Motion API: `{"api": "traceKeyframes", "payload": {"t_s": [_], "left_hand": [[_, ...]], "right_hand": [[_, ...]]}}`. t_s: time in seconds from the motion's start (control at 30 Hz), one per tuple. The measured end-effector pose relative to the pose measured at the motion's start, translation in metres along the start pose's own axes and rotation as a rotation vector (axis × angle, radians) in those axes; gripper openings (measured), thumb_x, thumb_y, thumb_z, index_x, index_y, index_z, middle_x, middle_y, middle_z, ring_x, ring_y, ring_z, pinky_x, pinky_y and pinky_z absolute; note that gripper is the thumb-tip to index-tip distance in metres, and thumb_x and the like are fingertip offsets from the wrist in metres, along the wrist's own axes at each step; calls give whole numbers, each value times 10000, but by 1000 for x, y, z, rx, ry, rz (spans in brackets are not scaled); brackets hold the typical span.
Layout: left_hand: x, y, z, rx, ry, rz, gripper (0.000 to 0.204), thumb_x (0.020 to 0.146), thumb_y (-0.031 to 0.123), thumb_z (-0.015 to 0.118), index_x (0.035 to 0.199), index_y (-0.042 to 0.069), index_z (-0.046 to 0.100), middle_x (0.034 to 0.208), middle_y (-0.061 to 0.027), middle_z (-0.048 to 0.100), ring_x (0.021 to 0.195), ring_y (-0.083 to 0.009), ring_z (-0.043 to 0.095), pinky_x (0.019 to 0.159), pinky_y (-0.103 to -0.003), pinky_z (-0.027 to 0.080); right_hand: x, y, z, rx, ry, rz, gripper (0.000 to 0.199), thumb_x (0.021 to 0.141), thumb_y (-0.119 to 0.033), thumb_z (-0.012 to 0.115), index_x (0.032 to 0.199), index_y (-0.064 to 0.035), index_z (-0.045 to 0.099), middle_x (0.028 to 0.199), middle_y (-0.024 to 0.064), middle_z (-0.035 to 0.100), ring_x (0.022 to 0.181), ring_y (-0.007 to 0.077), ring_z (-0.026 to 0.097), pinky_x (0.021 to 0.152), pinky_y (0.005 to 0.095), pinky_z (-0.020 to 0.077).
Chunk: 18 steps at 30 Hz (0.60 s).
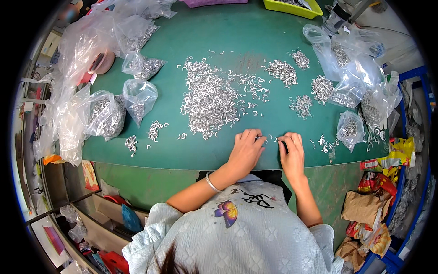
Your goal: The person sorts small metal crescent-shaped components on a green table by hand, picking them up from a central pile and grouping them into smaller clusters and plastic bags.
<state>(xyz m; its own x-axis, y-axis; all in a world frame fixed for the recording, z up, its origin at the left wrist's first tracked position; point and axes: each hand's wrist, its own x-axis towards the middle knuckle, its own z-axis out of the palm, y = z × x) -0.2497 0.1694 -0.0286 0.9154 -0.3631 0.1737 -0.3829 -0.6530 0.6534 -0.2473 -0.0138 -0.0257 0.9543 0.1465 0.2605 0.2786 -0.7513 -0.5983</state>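
Here, both hands, left hand (246, 150) and right hand (292, 153), pinch small metal pieces (270, 137) on the green table (182, 155).

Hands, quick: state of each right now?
Left hand: fingers curled down on small metal rings; grip cannot be told.
Right hand: same, cannot be told.

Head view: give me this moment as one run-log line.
left hand: on small metal rings | right hand: beside them | big ring pile: above | surface: green table

Small silver C-shaped metal pieces (270, 137) loose on green table edge.
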Motion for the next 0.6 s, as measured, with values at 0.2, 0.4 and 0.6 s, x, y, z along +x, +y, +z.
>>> {"api": "traceKeyframes", "payload": {"t_s": [0.2,0.4,0.6], "left_hand": [[-7,4,-1,-53,108,16,407,785,80,723,1172,81,597,1125,-85,530,1057,-281,503,863,-406,383],[-22,6,-9,-25,136,-19,382,792,91,734,1150,81,599,1117,-92,550,1031,-268,528,852,-378,407],[-61,9,0,-1233,-882,-400,320,999,183,547,1280,29,546,1215,-99,602,1060,-234,600,940,-334,474]], "right_hand": [[9,-7,2,174,29,-9,202,799,6,690,997,-5,654,931,133,577,894,314,571,780,395,476],[6,1,7,125,-24,-125,137,800,17,696,925,12,642,931,124,571,868,299,566,770,383,476],[0,-5,-9,172,-51,-92,163,786,64,684,935,21,636,939,143,581,876,308,571,767,376,477]]}}
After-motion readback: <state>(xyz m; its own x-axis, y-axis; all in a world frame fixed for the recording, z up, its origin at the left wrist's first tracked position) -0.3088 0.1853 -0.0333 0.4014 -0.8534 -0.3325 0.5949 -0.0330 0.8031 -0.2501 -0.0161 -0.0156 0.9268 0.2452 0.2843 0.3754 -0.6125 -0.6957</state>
